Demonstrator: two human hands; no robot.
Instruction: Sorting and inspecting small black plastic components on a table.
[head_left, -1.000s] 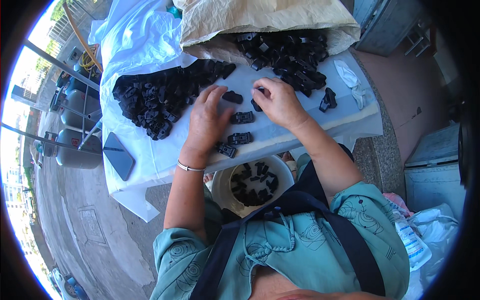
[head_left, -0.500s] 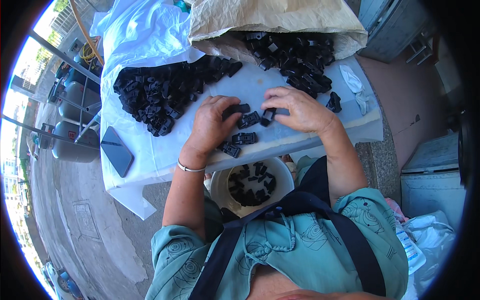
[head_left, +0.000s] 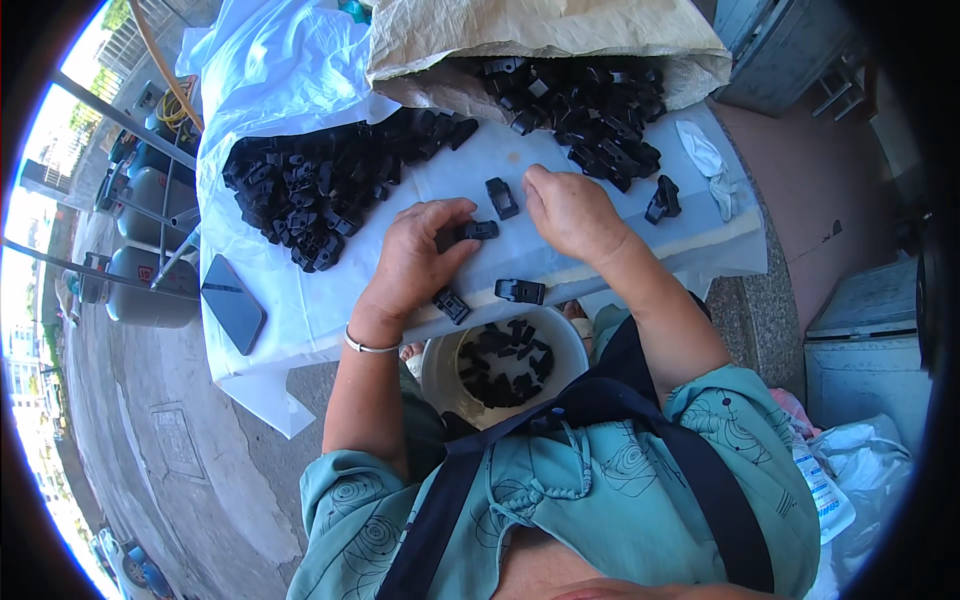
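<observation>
My left hand point(head_left: 412, 255) is curled around a small black plastic part point(head_left: 478, 230), whose end shows between thumb and fingers. My right hand point(head_left: 578, 212) is closed, its fingertips bent under; whatever they hold, if anything, is hidden. Just left of those fingertips a black clip-like part point(head_left: 502, 198) lies on the plastic-covered table point(head_left: 390, 325). Two similar pieces rest closer to me near the front edge: a black part with an opening point(head_left: 520, 291) and a ridged black part point(head_left: 452, 305). Another black piece point(head_left: 663, 200) lies to the right of my right hand.
A large heap of black parts point(head_left: 300, 195) spills from a white plastic bag, and another heap point(head_left: 610, 120) from a woven sack point(head_left: 550, 30). A phone point(head_left: 232, 305) lies at left, a white glove point(head_left: 706, 165) at right. Below the table edge stands a white bucket point(head_left: 437, 385) containing black pieces.
My right hand has let go of a black part, now lying left of its fingertips. The loose pieces near the front edge have shifted, and one sits farther right.
</observation>
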